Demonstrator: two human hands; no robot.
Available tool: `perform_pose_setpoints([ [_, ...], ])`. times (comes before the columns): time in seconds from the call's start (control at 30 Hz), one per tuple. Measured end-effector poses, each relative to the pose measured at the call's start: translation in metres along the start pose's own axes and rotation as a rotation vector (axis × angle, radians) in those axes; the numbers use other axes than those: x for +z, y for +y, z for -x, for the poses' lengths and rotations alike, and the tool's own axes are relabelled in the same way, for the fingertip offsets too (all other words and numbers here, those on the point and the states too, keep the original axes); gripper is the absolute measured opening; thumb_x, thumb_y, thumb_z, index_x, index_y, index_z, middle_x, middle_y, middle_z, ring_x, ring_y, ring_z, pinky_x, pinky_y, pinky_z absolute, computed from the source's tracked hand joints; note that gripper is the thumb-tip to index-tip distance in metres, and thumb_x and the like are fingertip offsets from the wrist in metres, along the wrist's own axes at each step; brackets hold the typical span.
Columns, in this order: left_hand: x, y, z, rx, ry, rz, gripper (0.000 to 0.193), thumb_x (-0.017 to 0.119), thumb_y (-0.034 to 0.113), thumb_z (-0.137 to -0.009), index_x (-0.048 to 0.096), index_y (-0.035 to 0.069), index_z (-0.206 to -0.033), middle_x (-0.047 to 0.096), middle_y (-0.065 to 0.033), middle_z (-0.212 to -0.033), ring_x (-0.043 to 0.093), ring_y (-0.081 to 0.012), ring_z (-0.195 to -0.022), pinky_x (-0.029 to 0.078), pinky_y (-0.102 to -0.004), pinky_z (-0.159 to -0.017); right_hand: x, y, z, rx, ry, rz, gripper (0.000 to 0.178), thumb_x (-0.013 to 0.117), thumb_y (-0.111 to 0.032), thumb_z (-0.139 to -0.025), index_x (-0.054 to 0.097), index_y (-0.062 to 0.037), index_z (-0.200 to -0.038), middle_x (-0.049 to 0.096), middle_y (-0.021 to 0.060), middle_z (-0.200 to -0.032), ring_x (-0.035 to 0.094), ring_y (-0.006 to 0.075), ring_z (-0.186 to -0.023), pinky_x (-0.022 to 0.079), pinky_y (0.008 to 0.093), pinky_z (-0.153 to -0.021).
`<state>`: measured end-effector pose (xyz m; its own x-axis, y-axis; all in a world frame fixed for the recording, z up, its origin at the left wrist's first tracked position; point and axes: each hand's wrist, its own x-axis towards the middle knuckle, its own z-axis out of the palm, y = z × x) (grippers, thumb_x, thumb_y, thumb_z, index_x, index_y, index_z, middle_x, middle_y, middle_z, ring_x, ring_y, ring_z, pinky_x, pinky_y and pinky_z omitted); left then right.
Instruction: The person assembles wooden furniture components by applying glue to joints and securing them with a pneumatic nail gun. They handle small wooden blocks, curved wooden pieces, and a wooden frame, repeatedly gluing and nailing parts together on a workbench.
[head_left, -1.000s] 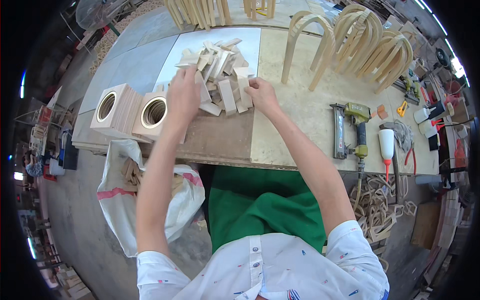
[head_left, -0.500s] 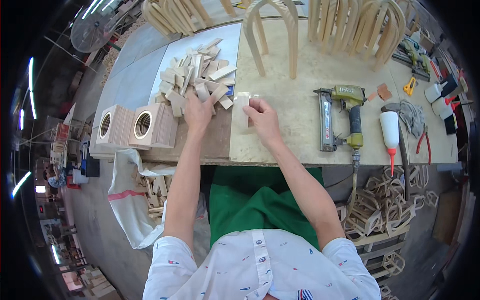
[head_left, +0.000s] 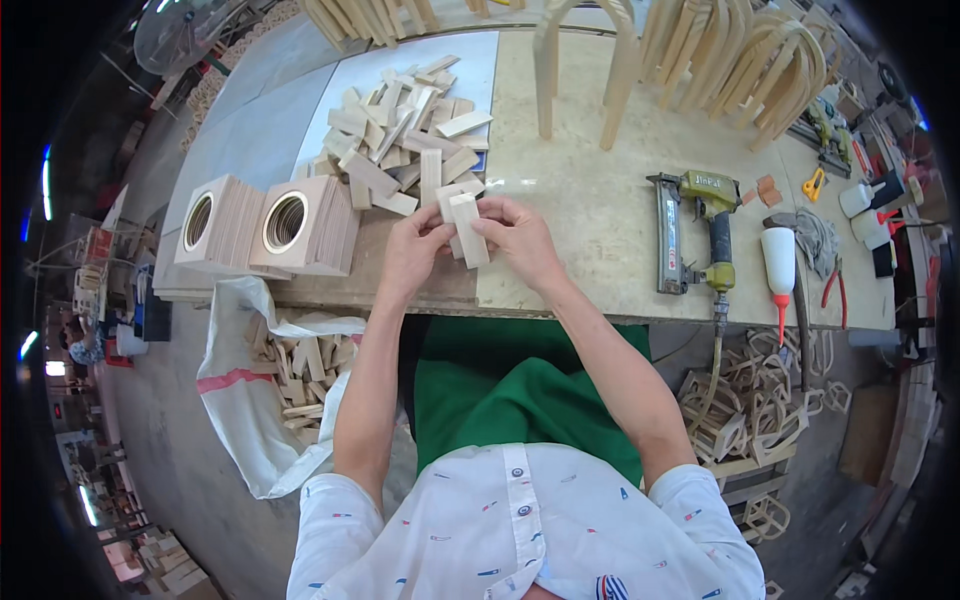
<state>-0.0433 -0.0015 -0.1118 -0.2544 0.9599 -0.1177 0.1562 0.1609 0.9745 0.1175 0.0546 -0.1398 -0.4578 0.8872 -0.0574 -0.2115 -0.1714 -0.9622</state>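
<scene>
We've got a flat wooden block [head_left: 469,235] pinched in our right hand [head_left: 516,238] and a second block [head_left: 456,243] in our left hand [head_left: 412,250], thumbs and fingers closed on both. They overlap, just this side of the loose wood heap [head_left: 400,125] on the workbench [head_left: 580,240]. Pneumatic stapler's [head_left: 718,238] lying off to our right btw.

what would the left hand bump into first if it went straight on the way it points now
Beyond the pale, flat wooden pieces it touches, the left hand would probably first meet the near edge of the loose heap of pale, rectangular wooden blocks; depth is hard to judge.
</scene>
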Motion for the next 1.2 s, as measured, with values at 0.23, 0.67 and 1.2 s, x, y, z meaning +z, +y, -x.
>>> perform_pose_setpoints([
  [0.23, -0.018, -0.005, 0.009, 0.027, -0.014, 0.049, 0.033, 0.056, 0.004, -0.09, 0.061, 0.001, -0.122, 0.069, -0.0046, -0.098, 0.06, -0.0079, -0.08, 0.05, -0.0229, -0.068, 0.021, -0.001, -0.002, 0.033, 0.003, 0.098, 0.021, 0.063, -0.007, -0.087, 0.063, 0.001, -0.107, 0.066, 0.0066, -0.09, 0.061, 0.011, -0.077, 0.052, 0.0257, -0.065],
  [0.67, -0.015, -0.017, 0.003, 0.084, -0.031, -0.095, 0.034, 0.059, 0.01, -0.09, 0.061, 0.001, -0.123, 0.067, -0.0057, -0.1, 0.061, -0.0104, -0.082, 0.05, -0.0255, -0.07, 0.01, -0.003, 0.005, 0.019, -0.045, 0.123, 0.037, 0.061, -0.005, -0.087, 0.059, 0.0023, -0.122, 0.068, 0.0094, -0.103, 0.063, 0.0118, -0.085, 0.051, 0.0257, -0.07],
  [1.2, -0.018, -0.002, -0.037, 0.094, 0.116, -0.359, 0.029, 0.066, 0.012, -0.084, 0.065, -0.001, -0.111, 0.069, -0.0078, -0.098, 0.063, -0.0135, -0.082, 0.051, -0.0281, -0.07, -0.001, -0.001, -0.001, 0.028, 0.0, -0.024, 0.031, 0.064, -0.005, -0.085, 0.062, 0.0044, -0.115, 0.068, 0.0093, -0.1, 0.062, 0.0127, -0.087, 0.05, 0.0278, -0.078],
])
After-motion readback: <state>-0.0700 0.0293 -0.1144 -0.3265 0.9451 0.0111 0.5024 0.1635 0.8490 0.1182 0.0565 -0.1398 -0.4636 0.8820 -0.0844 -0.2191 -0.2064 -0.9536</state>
